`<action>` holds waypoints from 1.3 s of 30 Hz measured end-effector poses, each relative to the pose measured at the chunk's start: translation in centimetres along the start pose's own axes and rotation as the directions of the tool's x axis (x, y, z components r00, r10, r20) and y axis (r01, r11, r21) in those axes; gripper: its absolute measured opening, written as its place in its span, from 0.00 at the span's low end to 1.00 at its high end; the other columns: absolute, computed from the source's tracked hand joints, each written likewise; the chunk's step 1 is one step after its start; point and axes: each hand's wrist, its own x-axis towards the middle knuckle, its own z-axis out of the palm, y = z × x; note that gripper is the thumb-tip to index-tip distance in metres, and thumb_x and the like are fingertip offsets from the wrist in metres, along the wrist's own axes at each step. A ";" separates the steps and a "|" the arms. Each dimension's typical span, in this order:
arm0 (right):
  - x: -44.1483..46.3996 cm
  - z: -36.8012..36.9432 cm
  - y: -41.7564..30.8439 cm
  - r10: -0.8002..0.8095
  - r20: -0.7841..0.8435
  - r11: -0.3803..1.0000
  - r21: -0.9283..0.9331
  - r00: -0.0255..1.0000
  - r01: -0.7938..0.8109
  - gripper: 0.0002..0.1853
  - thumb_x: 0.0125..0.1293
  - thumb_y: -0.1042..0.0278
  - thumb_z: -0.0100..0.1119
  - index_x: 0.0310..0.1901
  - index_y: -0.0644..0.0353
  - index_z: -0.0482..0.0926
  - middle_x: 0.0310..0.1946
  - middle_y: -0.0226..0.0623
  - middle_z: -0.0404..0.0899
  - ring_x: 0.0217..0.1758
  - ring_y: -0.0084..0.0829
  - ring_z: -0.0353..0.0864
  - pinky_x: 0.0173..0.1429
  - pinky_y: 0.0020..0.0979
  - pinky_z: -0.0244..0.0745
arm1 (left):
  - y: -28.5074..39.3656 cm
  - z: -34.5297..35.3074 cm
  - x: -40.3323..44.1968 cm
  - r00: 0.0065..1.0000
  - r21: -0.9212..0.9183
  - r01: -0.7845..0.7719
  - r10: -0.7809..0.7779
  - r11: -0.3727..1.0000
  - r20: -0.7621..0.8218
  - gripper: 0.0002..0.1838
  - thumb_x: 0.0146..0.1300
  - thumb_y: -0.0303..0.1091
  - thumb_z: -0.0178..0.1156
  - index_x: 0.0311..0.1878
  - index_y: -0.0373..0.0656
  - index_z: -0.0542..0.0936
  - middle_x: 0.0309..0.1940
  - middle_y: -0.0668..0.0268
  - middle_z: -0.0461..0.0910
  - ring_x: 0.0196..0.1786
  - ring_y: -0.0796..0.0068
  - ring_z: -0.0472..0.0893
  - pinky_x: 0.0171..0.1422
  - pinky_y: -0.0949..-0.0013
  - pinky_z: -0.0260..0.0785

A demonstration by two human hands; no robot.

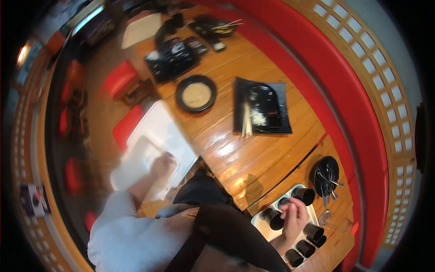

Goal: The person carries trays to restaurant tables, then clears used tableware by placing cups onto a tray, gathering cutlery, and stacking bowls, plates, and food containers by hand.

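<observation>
Blur hides whether the left hand's [163, 167] grip holds the white tray [174, 145] at the desk's [213, 131] edge, perhaps steadying it, while the right hand [295, 218] half-curls, hold unclear, over dark cups [273, 220] kept together by a pale tray [266, 233].

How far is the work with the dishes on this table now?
Looks done: several dark cups stand together on a pale tray, and cutlery is gathered in a black bowl.
In hand: the left hand is at a blurred white tray, the right hand at the cups; both grips are unclear.
Probably left: the bowl of pale liquid, square plate with chopsticks, and far dishes.
</observation>
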 end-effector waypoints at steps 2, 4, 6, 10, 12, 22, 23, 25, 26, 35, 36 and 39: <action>0.0 1.9 0.4 0.033 0.271 0.999 -0.004 0.962 -0.033 0.09 0.63 0.76 0.51 0.44 0.68 0.75 0.25 0.37 0.79 0.21 0.17 0.70 0.27 0.17 0.65 | -8.4 -3.0 -3.7 0.920 0.258 0.186 -0.076 0.948 -0.384 0.17 0.49 0.25 0.52 0.45 0.41 0.74 0.43 0.53 0.75 0.48 0.56 0.74 0.54 0.58 0.65; -0.8 2.7 1.8 0.126 0.482 0.987 0.031 0.867 -0.161 0.10 0.63 0.75 0.51 0.45 0.67 0.75 0.26 0.36 0.79 0.22 0.17 0.70 0.27 0.16 0.65 | -8.3 -5.9 -9.2 0.669 0.313 0.585 -0.227 0.748 -0.708 0.21 0.47 0.30 0.56 0.48 0.41 0.73 0.43 0.53 0.74 0.51 0.55 0.71 0.57 0.59 0.63; -1.1 3.7 4.2 0.211 0.614 0.960 0.015 0.760 -0.279 0.10 0.63 0.74 0.51 0.45 0.66 0.75 0.26 0.35 0.79 0.21 0.17 0.69 0.27 0.16 0.64 | -6.6 -7.4 -14.6 0.482 0.242 0.746 -0.252 0.620 -0.839 0.23 0.48 0.34 0.59 0.50 0.41 0.73 0.43 0.54 0.73 0.51 0.54 0.71 0.58 0.60 0.63; -2.1 7.3 11.5 0.506 0.724 0.854 -0.347 0.469 -0.387 0.11 0.65 0.68 0.51 0.46 0.61 0.75 0.28 0.30 0.79 0.23 0.14 0.68 0.27 0.15 0.62 | -9.2 -5.3 -21.4 0.141 -0.392 0.715 -0.669 0.579 -0.729 0.41 0.43 0.54 0.68 0.55 0.36 0.68 0.50 0.50 0.71 0.56 0.55 0.70 0.59 0.60 0.63; -3.2 10.3 16.7 0.505 0.788 0.852 -0.390 0.353 -0.349 0.11 0.65 0.66 0.51 0.47 0.60 0.74 0.28 0.28 0.78 0.24 0.14 0.69 0.29 0.15 0.64 | -12.7 -4.2 -23.2 0.213 -0.560 0.511 -0.728 0.652 -0.652 0.42 0.43 0.55 0.68 0.56 0.35 0.67 0.53 0.49 0.70 0.57 0.56 0.69 0.59 0.60 0.62; -2.8 30.4 30.0 0.724 0.422 0.683 -0.319 0.546 -0.657 0.17 0.59 0.55 0.59 0.44 0.56 0.71 0.35 0.30 0.72 0.34 0.24 0.68 0.40 0.32 0.66 | -16.1 -5.3 -16.1 0.478 -0.717 0.228 -0.718 0.659 -0.507 0.23 0.46 0.26 0.59 0.48 0.31 0.71 0.38 0.53 0.78 0.38 0.61 0.79 0.41 0.64 0.72; -1.9 31.6 30.6 0.727 0.397 0.680 -0.307 0.560 -0.666 0.17 0.59 0.55 0.59 0.44 0.56 0.71 0.35 0.30 0.72 0.34 0.24 0.68 0.40 0.32 0.66 | -14.7 -5.6 -16.6 0.475 -0.730 0.147 -0.695 0.667 -0.540 0.23 0.44 0.22 0.57 0.48 0.32 0.71 0.38 0.53 0.78 0.38 0.62 0.79 0.42 0.65 0.72; -0.9 33.1 32.3 0.773 0.440 0.549 -0.101 0.458 -0.830 0.20 0.57 0.56 0.61 0.47 0.57 0.70 0.39 0.33 0.72 0.39 0.29 0.71 0.43 0.37 0.67 | -14.6 -5.6 -16.8 0.533 -0.754 0.155 -0.697 0.639 -0.481 0.23 0.45 0.21 0.56 0.49 0.31 0.70 0.39 0.54 0.77 0.38 0.63 0.79 0.43 0.65 0.71; -1.5 33.2 32.7 0.732 0.451 0.592 -0.050 0.511 -0.804 0.22 0.57 0.58 0.62 0.49 0.58 0.69 0.41 0.34 0.73 0.42 0.31 0.71 0.45 0.40 0.67 | -16.5 -4.9 -16.9 0.568 -0.737 0.126 -0.657 0.664 -0.496 0.23 0.44 0.20 0.56 0.49 0.31 0.70 0.39 0.55 0.77 0.38 0.63 0.79 0.43 0.66 0.71; -7.2 30.0 33.0 0.498 0.574 0.641 0.261 0.650 -0.722 0.21 0.64 0.63 0.53 0.55 0.63 0.65 0.49 0.41 0.72 0.54 0.38 0.72 0.58 0.45 0.68 | -20.3 -13.6 -24.5 0.735 -0.884 0.007 -0.602 0.468 -0.313 0.23 0.43 0.18 0.54 0.47 0.32 0.72 0.39 0.57 0.77 0.40 0.67 0.77 0.45 0.69 0.70; -8.0 29.4 32.9 0.635 0.415 0.620 0.230 0.652 -0.750 0.23 0.65 0.58 0.49 0.57 0.61 0.64 0.52 0.42 0.71 0.57 0.39 0.69 0.62 0.45 0.63 | -20.4 -14.1 -25.5 0.736 -0.879 -0.037 -0.582 0.475 -0.345 0.22 0.42 0.18 0.53 0.46 0.32 0.72 0.38 0.58 0.77 0.40 0.68 0.77 0.45 0.69 0.70; -10.4 27.9 33.7 0.664 0.446 0.552 0.248 0.600 -0.796 0.24 0.66 0.56 0.47 0.59 0.60 0.62 0.56 0.42 0.67 0.59 0.39 0.68 0.63 0.44 0.63 | -19.6 -14.2 -27.1 0.706 -0.836 -0.045 -0.574 0.547 -0.414 0.21 0.42 0.18 0.53 0.45 0.32 0.73 0.37 0.59 0.77 0.38 0.69 0.77 0.44 0.69 0.70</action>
